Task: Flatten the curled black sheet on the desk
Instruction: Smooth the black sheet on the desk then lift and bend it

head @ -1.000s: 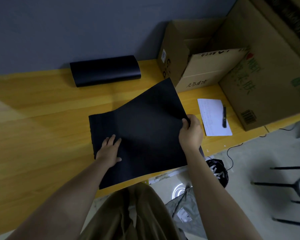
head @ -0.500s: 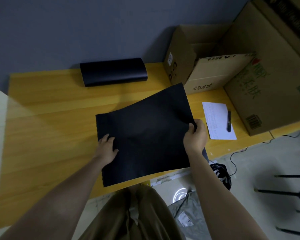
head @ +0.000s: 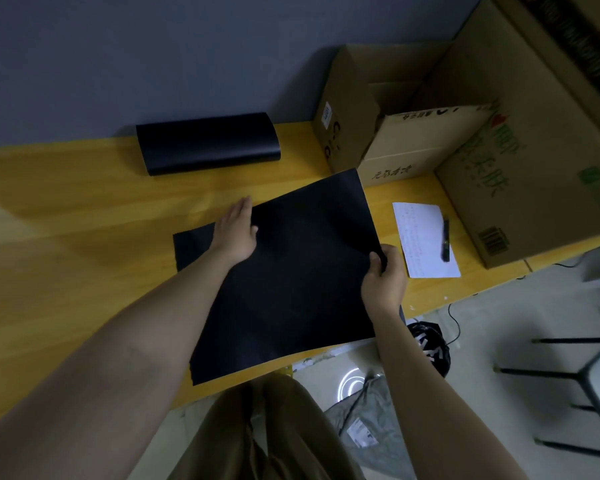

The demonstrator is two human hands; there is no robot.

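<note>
**Hands on black sheet**

Fingers of my left hand (head: 234, 233) lie flat and spread on the far left edge of the black sheet (head: 291, 271), gripping nothing. My right hand (head: 383, 277) pinches the sheet's right edge. It lies on the yellow desk (head: 84, 237), tilted. Beyond, the open cardboard box (head: 354, 129); I cannot tell what is inside. Beside it, a white paper (head: 425, 240) with a pen (head: 445, 239).

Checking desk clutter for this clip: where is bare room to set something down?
Bare desk lies left of the black sheet, below the rolled sheet. Crowded on the right: paper with pen, and cardboard boxes.
</note>
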